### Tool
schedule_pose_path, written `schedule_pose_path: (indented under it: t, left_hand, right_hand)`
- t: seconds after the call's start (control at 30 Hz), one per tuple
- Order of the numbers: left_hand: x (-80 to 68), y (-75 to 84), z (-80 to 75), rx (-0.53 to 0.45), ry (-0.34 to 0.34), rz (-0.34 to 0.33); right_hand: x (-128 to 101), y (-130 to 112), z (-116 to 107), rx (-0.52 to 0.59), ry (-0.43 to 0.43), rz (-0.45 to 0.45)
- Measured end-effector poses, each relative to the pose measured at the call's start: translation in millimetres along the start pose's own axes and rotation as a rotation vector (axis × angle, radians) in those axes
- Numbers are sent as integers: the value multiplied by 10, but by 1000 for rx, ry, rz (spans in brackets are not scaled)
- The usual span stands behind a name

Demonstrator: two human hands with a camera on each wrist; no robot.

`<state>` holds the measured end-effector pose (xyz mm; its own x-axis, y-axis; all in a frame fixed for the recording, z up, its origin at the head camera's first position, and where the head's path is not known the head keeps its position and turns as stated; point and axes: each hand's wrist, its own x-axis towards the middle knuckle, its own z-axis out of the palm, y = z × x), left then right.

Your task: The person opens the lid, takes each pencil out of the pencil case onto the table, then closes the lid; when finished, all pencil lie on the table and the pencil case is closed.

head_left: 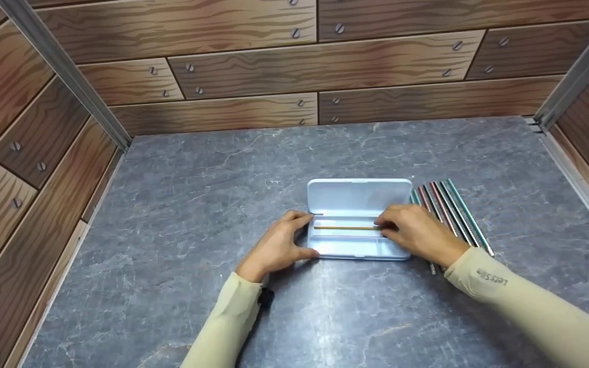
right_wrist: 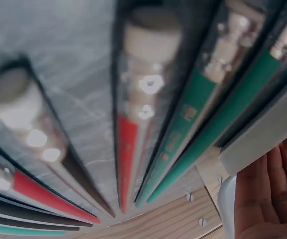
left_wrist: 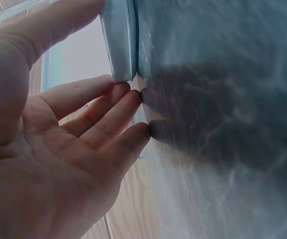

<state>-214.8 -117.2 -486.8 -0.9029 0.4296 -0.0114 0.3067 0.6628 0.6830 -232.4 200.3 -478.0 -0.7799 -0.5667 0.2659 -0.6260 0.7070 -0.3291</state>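
An open pale-blue pencil case (head_left: 359,180) lies on the table, its lid raised at the back. A yellow pencil (head_left: 345,228) lies lengthwise in the rear part of its base. My right hand (head_left: 420,232) reaches over the case's right end and pinches the pencil's right end; the fingertips are partly hidden. My left hand (head_left: 276,245) holds the case's left end, thumb at the front corner and index finger toward the back. In the left wrist view, the other fingertips of the left hand (left_wrist: 69,139) rest against the tabletop.
Right of the case, several pencils (head_left: 458,212) in green, red and black lie side by side, partly under my right forearm. In the right wrist view, eraser-tipped ends such as a red pencil (right_wrist: 127,149) show close up. Wood-patterned walls (head_left: 243,71) enclose the grey marbled table (head_left: 197,179).
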Motion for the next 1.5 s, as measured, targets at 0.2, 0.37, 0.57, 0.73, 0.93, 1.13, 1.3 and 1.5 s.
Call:
schedule_pose_path:
  t: [0.2,0.37,0.57,0.73,0.93,1.13,1.3,1.5]
  left_hand:
    - [-4,11,-10,9,-13,-7]
    - [-6,15,-7,1,-7,-5]
    - [-7,2,1,-3,-11,-15]
    - [-7,7,-1,-11,-16,-20]
    - [-2,10,-14,-4,-12,-27]
    - [-26,1,3,-4,1,4]
    - [-34,-1,16,0,7,9]
    - [-7,12,-13,3,0,3]
  right_hand:
    - [5,0,-21,17,-47,3]
    - [18,12,-14,29,-52,2]
    - [3,35,2,47,-56,3]
    - [-12,32,-27,62,-47,1]
    - [-21,14,-95,78,1,-1]
    - [-79,25,-153,126,17,111]
    - [-161,73,-202,229,51,176]
    - [-269,169,-349,308,114,260]
